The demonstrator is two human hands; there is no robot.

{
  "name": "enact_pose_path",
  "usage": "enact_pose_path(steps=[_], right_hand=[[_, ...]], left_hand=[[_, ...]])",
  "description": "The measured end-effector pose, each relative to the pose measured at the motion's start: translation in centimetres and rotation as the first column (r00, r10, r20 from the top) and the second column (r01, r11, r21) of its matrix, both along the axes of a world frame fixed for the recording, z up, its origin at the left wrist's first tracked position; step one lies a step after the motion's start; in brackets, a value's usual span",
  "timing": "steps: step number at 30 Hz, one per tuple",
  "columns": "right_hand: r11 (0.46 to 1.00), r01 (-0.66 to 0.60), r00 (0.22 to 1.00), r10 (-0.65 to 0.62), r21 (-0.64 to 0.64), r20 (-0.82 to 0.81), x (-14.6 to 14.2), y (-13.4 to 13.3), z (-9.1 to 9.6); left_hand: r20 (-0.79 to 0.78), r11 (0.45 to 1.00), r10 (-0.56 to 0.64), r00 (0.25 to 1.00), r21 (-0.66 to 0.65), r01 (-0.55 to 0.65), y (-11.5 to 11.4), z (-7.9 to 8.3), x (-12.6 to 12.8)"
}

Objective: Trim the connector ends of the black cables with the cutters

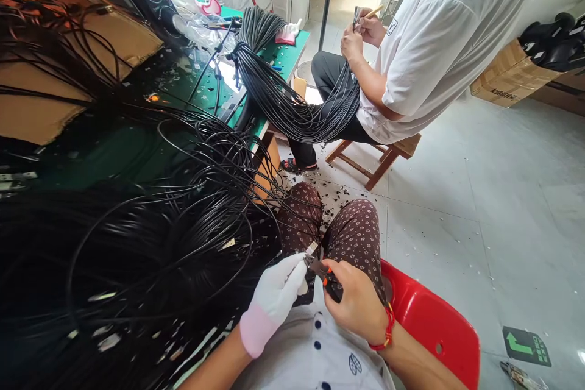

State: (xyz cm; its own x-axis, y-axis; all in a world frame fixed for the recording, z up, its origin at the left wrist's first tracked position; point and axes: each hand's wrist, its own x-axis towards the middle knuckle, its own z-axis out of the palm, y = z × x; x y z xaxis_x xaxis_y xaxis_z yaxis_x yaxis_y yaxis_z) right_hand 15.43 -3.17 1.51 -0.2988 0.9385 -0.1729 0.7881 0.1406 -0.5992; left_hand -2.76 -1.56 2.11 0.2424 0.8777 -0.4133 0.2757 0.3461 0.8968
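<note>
My left hand (280, 285), in a white glove with a pink cuff, pinches a small cable connector (312, 248) with a pale metal end, above my lap. Bare, with a red cord at the wrist, my right hand (355, 300) is wrapped round a pair of cutting pliers (333, 283) with black and orange handles. The pliers' jaws meet the connector right at my left fingertips; whether they bite into it I cannot tell. A mass of thin black cables (223, 164) lies to the left of my hands.
A co-worker (439, 61) in a white shirt sits ahead on a wooden stool (384, 155), black cables across the lap. The green table (292, 55) bears a cable bundle (260, 27). My red stool (439, 323) is beneath me. A carton (505, 76) stands at far right.
</note>
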Motion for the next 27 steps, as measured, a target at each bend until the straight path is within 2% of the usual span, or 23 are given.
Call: enact_pose_path(steps=[5,10,13,19,23,27], right_hand=[[0.998,-0.002,0.999,0.000,-0.062,-0.042,0.0,-0.1,-0.3],[0.997,0.081,0.987,-0.080,-0.001,-0.140,0.3,0.0,-0.6],[0.992,0.127,0.982,-0.124,0.010,-0.144,0.4,0.0,-0.5],[0.999,0.045,0.994,-0.043,0.021,-0.105,-0.2,-0.1,0.1],[0.999,0.035,0.999,-0.035,0.005,-0.026,-0.5,0.0,0.3],[1.000,0.000,1.000,0.000,-0.020,0.001,-0.3,0.0,0.3]], left_hand=[[0.022,1.000,0.019,1.000,-0.014,-0.019,-0.1,-0.2,0.0],[0.071,0.990,0.119,0.990,-0.079,-0.113,0.1,-0.1,0.5],[0.116,0.977,0.169,0.979,-0.150,-0.151,0.3,0.1,0.5],[0.242,0.970,0.164,0.956,-0.214,-0.113,0.7,0.7,0.3],[0.277,0.984,0.104,0.955,-0.167,-0.058,0.7,0.7,0.1],[0.351,0.989,0.062,0.934,-0.144,-0.012,0.4,0.0,-0.1]])
